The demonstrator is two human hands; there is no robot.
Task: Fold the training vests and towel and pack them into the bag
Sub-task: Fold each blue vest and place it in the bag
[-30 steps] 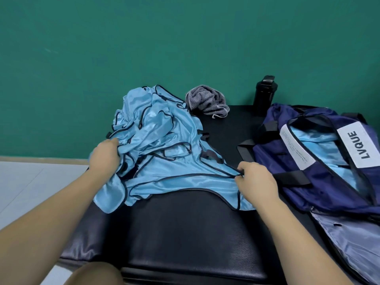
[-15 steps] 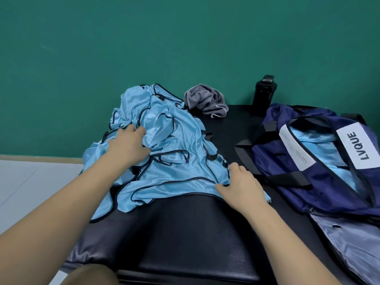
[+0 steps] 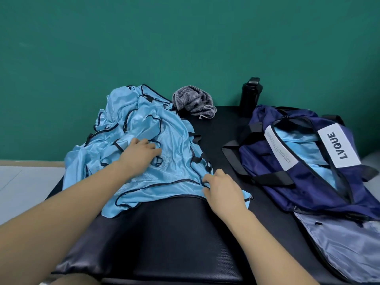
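Note:
A crumpled pile of light-blue training vests (image 3: 144, 124) with black trim lies on the black padded bench (image 3: 174, 233). My left hand (image 3: 139, 155) rests on the top vest with its fingers stretched out, pressing the fabric. At the vest's lower right corner, my right hand (image 3: 222, 190) pinches the black-trimmed hem. A grey striped towel (image 3: 195, 101) sits bunched behind the pile by the wall. The navy bag (image 3: 308, 182) lies unzipped on the right, with light-blue fabric (image 3: 298, 138) showing inside.
A black bottle (image 3: 249, 95) stands against the green wall (image 3: 185, 38) between the towel and the bag. The bag's black straps (image 3: 236, 157) trail onto the bench toward my right hand. White floor tiles (image 3: 24, 182) lie beyond the bench's left edge.
My left hand let go of the pile's left side and slid right onto the top vest. My right hand shifted slightly left along the hem, and the vest spread flatter.

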